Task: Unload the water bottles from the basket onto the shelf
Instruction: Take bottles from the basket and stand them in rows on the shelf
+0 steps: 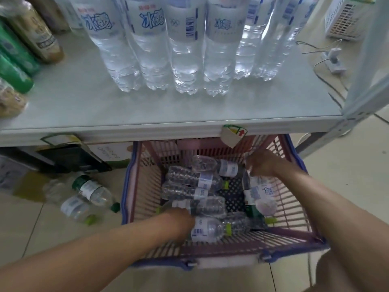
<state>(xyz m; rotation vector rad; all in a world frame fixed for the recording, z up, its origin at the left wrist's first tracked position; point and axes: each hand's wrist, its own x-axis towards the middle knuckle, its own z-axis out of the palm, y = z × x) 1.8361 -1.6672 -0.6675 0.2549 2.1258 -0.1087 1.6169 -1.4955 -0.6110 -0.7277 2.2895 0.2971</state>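
Down in the basket (134, 186), both hands among the water bottles.
Left hand (181, 223) closes on a lying bottle (207, 229); right hand (262, 163) grips an upright bottle (260, 194); 6 large bottles (187, 49) stand on the shelf (84, 106).

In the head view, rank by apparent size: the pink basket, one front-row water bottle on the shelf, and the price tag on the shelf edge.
1. Pink basket, by far the largest.
2. Front-row water bottle, cut off at the top of the picture.
3. Price tag, smallest.
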